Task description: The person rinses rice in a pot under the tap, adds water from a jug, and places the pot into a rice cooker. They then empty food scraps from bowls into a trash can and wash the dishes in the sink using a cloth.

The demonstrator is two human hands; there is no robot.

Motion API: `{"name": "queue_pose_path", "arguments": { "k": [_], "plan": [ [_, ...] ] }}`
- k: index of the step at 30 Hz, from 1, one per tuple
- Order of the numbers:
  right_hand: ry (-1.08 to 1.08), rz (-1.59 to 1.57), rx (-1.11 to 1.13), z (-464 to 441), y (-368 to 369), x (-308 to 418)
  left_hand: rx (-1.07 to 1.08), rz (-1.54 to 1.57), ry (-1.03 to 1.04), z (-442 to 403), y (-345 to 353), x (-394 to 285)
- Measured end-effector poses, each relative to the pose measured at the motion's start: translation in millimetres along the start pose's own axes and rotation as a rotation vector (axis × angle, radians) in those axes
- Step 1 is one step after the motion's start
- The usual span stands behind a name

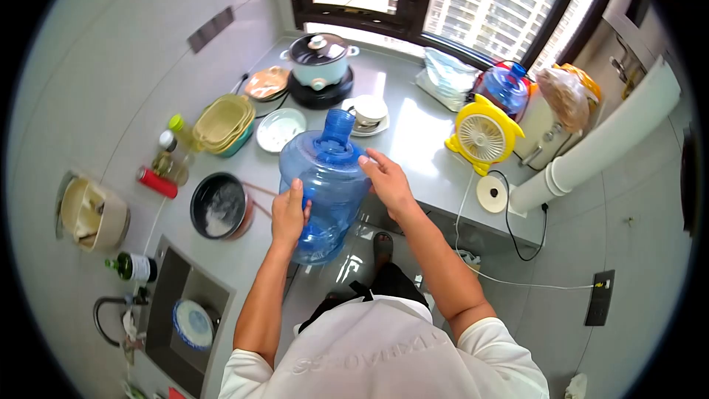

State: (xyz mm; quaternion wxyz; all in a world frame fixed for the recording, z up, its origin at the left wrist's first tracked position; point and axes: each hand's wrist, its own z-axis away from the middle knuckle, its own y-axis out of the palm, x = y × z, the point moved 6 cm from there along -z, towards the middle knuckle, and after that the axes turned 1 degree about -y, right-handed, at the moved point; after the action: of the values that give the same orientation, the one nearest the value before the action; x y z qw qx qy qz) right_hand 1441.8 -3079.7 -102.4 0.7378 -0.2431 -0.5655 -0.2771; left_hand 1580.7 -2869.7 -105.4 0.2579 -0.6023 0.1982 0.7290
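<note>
Because likely too bulky for one-handed holding, grasping blue water jug (325,159) between fingers (297,189) of left hand (286,216), lower, and right hand (389,182), higher; held neck-up by near edge of bench (413,155), right of dark pot (212,209).

Large water jug (329,185): translucent blue plastic, banded body, rounded shoulder, narrow neck. Pose is roughly upright, neck uppermost and slightly tilted. It is held at the counter's (413,144) front edge, base toward the floor side.
</note>
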Motion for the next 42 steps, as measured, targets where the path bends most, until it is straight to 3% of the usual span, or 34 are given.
{"name": "queue_pose_path", "arguments": {
  "k": [9,18,23,30,33,39,42],
  "plan": [
    [-0.286,0.161,-0.383,-91,-178,74,0.213,0.014,0.077,-127,190,-42],
    [-0.380,0.315,-0.516,-232,-296,143,0.227,0.009,0.070,-278,324,-95],
    [-0.317,0.253,-0.536,-313,-311,146,0.120,0.279,-0.011,-364,361,-105],
    [-0.398,0.325,-0.553,-415,-289,159,0.073,0.516,0.071,-487,372,-87],
    [-0.314,0.286,-0.499,-464,-277,152,-0.029,0.630,0.063,-533,373,-81],
    [-0.264,0.311,-0.492,-551,-273,124,-0.017,0.642,0.036,-616,383,-39],
    [-0.345,0.370,-0.555,-580,-275,113,0.027,0.634,0.029,-653,385,-17]
  ]
}}
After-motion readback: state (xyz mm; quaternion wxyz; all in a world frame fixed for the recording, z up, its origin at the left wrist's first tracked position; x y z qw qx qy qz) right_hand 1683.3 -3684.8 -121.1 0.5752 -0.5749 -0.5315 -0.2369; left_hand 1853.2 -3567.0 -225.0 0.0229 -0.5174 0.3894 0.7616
